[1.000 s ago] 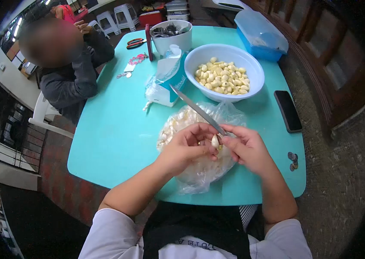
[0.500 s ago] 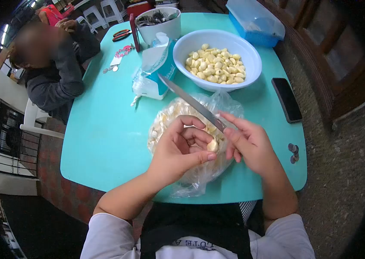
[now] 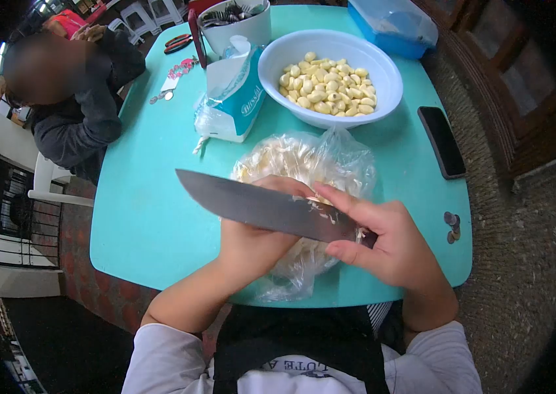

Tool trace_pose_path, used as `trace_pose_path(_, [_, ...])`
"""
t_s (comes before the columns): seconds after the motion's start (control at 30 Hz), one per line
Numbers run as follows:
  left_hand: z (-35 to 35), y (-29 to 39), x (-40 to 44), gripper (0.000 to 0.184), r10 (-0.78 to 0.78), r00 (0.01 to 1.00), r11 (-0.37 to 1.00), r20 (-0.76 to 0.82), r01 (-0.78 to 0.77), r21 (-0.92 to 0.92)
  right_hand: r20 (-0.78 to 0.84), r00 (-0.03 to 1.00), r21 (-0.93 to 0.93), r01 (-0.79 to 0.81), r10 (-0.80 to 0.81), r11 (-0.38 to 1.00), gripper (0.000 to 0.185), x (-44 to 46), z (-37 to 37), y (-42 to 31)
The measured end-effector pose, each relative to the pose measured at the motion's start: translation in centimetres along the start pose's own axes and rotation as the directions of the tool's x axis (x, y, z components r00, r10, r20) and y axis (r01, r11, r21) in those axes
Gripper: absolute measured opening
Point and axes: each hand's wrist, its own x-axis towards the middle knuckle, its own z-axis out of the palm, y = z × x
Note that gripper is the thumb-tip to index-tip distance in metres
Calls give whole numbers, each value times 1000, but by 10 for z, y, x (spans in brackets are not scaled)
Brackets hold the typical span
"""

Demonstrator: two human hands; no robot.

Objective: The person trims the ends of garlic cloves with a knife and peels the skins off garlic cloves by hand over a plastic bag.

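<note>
My right hand [image 3: 393,240] grips a kitchen knife [image 3: 251,207] near its handle, the wide blade pointing left with pale scraps stuck to it. Behind the blade is my left hand [image 3: 251,246], its fingers curled and mostly hidden by the metal. A garlic clove is held in those fingers; the blade covers nearly all of it. Below both hands lies a clear plastic bag [image 3: 347,157] full of garlic cloves. Farther back, a pale blue basin [image 3: 383,105] holds many peeled garlic cloves [image 3: 330,85].
A tissue pack [image 3: 232,98] and a white tub of utensils [image 3: 245,26] stand at the back left, near red-handled scissors [image 3: 178,44]. A phone [image 3: 442,141] and coins [image 3: 452,226] lie at right. A blue box [image 3: 393,29] sits behind. Another person [image 3: 81,125] sits at left.
The knife has turned from slanting above my left hand to broadside across it, now hiding the clove. My right hand has tilted over with it. The view has shifted slightly.
</note>
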Motion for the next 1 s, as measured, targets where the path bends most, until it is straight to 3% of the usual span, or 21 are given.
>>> trace_pose_path(0.1, [-4, -3, 3, 21, 28, 1000, 986, 5, -29, 164, -37, 997, -82, 71, -74, 994, 58, 0, 6, 3])
trace_pose_path(0.23, [-5, -2, 4, 23, 48, 999, 985, 10, -49, 167, -9, 1000, -136, 2, -3, 991, 59, 2, 7, -4])
trace_pose_path(0.33, [-6, -3, 5, 23, 79, 997, 984, -1, -78, 159, -73, 991, -182, 98, -113, 978, 58, 4, 12, 4])
trace_pose_path(0.53, [-7, -4, 2, 28, 81, 996, 979, -33, -74, 189, -27, 998, -327, 45, -57, 944, 54, 7, 12, 4])
trace_pose_path(0.6, [-6, -5, -2, 31, 79, 995, 988, -56, -71, 141, -22, 999, -249, 36, -42, 968, 54, 9, 11, 6])
trace_pose_path(0.7, [-2, 1, -6, 33, -74, 990, 997, -116, 77, 18, -43, 993, -150, 104, -112, 983, 53, 11, 12, 15])
trace_pose_path(0.77, [1, 2, -4, 29, -195, 973, 973, -126, 176, -150, -53, 995, 28, 89, -87, 996, 49, 11, 12, 18])
trace_pose_path(0.9, [-6, 0, 1, 26, -305, 952, 883, -8, 280, -377, 104, 981, 510, -196, 167, 837, 41, 12, 2, 20])
trace_pose_path(0.93, [-7, -1, 3, 26, -302, 953, 886, 4, 282, -367, 174, 960, 585, -282, 221, 760, 39, 12, -1, 22])
trace_pose_path(1.0, [-9, -1, 5, 28, -297, 954, 891, 30, 288, -351, 169, 957, 622, -288, 235, 728, 35, 12, -2, 27])
